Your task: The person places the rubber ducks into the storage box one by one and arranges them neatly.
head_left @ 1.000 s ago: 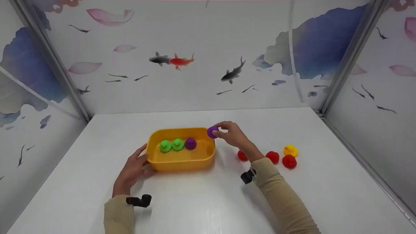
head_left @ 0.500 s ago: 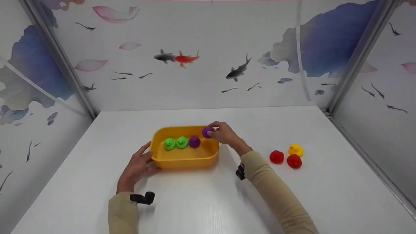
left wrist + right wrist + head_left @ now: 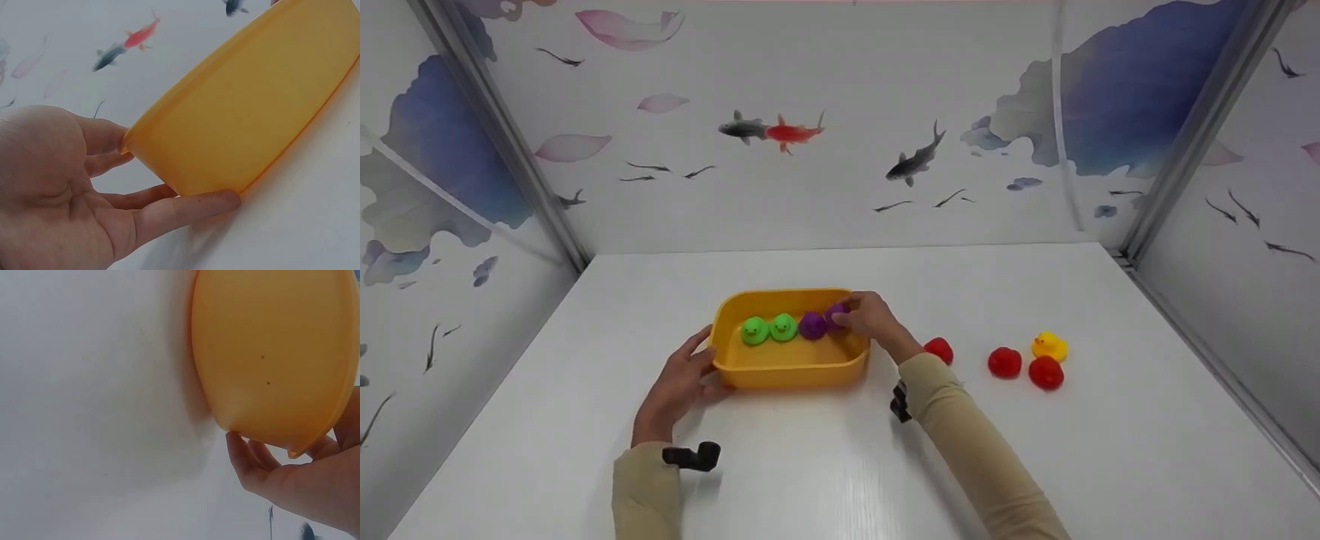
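Observation:
A yellow plastic tub (image 3: 791,378) stands on the white table. Inside it sit two green rubber ducks (image 3: 755,331) and a purple rubber duck (image 3: 813,326) in a row. My right hand (image 3: 872,319) reaches over the tub's right end and pinches another purple rubber duck (image 3: 835,316), right beside the first. In the right wrist view, some fingers (image 3: 239,453) hang outside the tub wall while the rim hides the pinched duck. My left hand (image 3: 679,386) rests against the tub's left end. Its fingers lie fairly straight on the rim and lower wall in the left wrist view.
Right of the tub lie three red rubber ducks (image 3: 1005,362), one partly behind my right forearm. A yellow rubber duck (image 3: 1049,346) touches the farthest-right red one. White panels (image 3: 840,195) with painted fish enclose the table at the back and sides.
My right hand has moved left and down with the purple duck, from outside the tub's right rim to inside. A red duck shows again beside the sleeve. The left hand stays against the tub.

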Demonstrator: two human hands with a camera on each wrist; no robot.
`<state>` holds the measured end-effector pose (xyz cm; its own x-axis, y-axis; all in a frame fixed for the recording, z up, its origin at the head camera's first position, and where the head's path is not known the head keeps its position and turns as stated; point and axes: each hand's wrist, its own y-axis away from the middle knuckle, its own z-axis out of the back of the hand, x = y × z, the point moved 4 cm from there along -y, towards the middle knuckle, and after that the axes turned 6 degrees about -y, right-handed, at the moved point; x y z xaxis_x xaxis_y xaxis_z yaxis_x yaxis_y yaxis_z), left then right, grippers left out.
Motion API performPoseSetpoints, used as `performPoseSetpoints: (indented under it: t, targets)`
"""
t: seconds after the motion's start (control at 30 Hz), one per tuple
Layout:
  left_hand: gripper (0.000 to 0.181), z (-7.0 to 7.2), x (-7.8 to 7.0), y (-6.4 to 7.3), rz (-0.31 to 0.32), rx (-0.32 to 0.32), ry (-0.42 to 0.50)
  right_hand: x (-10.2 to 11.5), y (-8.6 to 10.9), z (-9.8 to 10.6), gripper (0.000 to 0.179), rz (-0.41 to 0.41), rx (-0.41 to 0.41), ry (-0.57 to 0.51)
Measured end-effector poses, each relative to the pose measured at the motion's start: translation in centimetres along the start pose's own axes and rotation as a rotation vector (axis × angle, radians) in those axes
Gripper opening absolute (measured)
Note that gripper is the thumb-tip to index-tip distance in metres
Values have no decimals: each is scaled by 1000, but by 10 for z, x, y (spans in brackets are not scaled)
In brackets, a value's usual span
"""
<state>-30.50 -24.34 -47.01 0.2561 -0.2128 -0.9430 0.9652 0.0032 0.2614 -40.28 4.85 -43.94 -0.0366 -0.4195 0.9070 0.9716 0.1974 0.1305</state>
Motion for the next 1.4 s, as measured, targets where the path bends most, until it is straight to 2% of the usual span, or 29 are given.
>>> performPoseSetpoints:
  t: [0.13,0.43,0.7,0.93,1.07,1.2,1.4]
  targets:
    - [57,0,-1,0,10,-11,-18,-4,-2,-2,31,-51,4,-9]
    - [57,1,-2,0,6,-11,-29,-3,-1,-3,34,-82,-1,58]
    - [58,1,-2,2,-1,-5,-28,1,4,1,35,-19,12,97]
    - [59,-1,-6,2,-24,11,-10,14,20,24,41,92,-51,133]
    - [60,-1,-7,1,-20,6,-18,20,34,38,40,134,-47,168]
    - [59,-1,-6,0,-11,10,-20,21,52,49,38,147,-31,208]
    - [58,-1,-5,0,-6,9,-18,12,73,71,39,141,-19,167]
